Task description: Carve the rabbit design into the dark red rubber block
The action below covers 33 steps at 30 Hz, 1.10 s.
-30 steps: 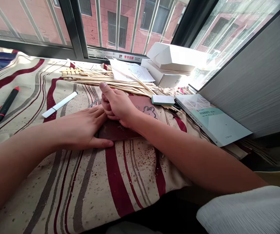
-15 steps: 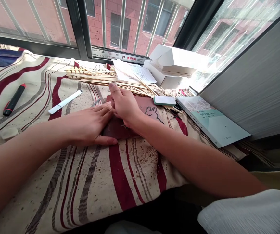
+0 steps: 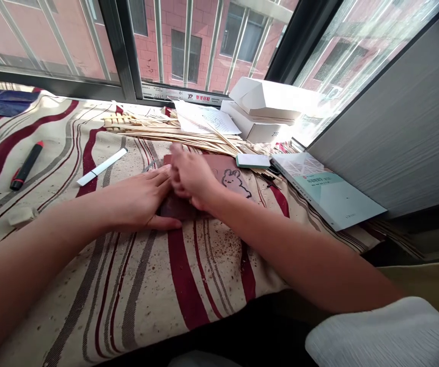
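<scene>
A reddish-brown flat board [image 3: 238, 178] lies on the striped cloth, with a rabbit outline drawn in black on its right part. My left hand [image 3: 143, 199] rests flat across the board's left side, thumb spread along its near edge. Closed into a fist over the middle of the board is my right hand [image 3: 192, 178], its fingertips slightly blurred and close beside the left fingers. Whatever it grips is hidden by the fingers. Brown crumbs [image 3: 227, 244] are scattered on the cloth in front of the board.
Behind the board lie thin wooden sticks [image 3: 154, 131], a paper sheet [image 3: 208, 118] and a white box [image 3: 257, 122]. A green-white block [image 3: 253, 161] and a book [image 3: 326, 191] lie to the right. Leftward are a white pen [image 3: 102, 167], a black-red marker [image 3: 27, 165] and a pale lump [image 3: 21, 216].
My right hand has shifted slightly lower and left, its thumb now lowered and blurred. My left hand stays pressed on the board. The camera view has tilted a little.
</scene>
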Available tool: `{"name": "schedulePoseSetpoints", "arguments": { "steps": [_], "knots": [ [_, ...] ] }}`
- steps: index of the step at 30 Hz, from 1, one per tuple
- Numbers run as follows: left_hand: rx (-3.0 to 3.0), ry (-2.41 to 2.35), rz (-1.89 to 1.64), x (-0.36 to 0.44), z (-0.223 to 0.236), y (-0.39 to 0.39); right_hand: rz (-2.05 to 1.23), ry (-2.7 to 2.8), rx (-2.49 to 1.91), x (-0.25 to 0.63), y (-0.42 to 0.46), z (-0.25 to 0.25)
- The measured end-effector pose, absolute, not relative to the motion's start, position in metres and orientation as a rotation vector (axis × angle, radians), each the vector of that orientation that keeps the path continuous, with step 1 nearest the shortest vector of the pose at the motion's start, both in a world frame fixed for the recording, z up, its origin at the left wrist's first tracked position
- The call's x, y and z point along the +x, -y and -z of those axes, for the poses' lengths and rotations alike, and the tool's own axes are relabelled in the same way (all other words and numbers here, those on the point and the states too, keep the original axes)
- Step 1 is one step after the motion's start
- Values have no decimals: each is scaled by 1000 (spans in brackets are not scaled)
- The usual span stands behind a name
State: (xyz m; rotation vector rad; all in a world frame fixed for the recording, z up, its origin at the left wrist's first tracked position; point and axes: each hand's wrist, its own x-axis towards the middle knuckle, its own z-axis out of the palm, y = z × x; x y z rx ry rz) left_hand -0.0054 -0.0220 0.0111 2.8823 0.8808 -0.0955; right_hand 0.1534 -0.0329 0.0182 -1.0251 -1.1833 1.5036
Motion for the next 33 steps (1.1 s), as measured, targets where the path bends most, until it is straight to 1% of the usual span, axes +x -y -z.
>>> {"name": "schedulePoseSetpoints", "arguments": {
  "steps": [2, 5, 8, 12, 17, 26, 33],
  "knots": [
    [2858, -919, 135, -5, -11, 23, -1471, 1120, -1004, 160, 40, -31],
    [2851, -977, 148, -6, -8, 23, -1393, 1176, -815, 175, 45, -51],
    [2840, -988, 121, -6, -6, 22, -1334, 1146, -848, 180, 43, -57],
    [2858, -914, 82, -4, -9, 23, -1322, 1187, -881, 168, 41, -42],
    [2892, -823, 21, -5, -11, 23, -1231, 1332, -896, 156, 36, -21],
    [2867, -820, 11, -6, -10, 23, -1194, 1332, -913, 158, 34, -19],
    [2882, -832, 32, -7, -10, 22, -1122, 1357, -1007, 155, 25, -14]
  ]
}}
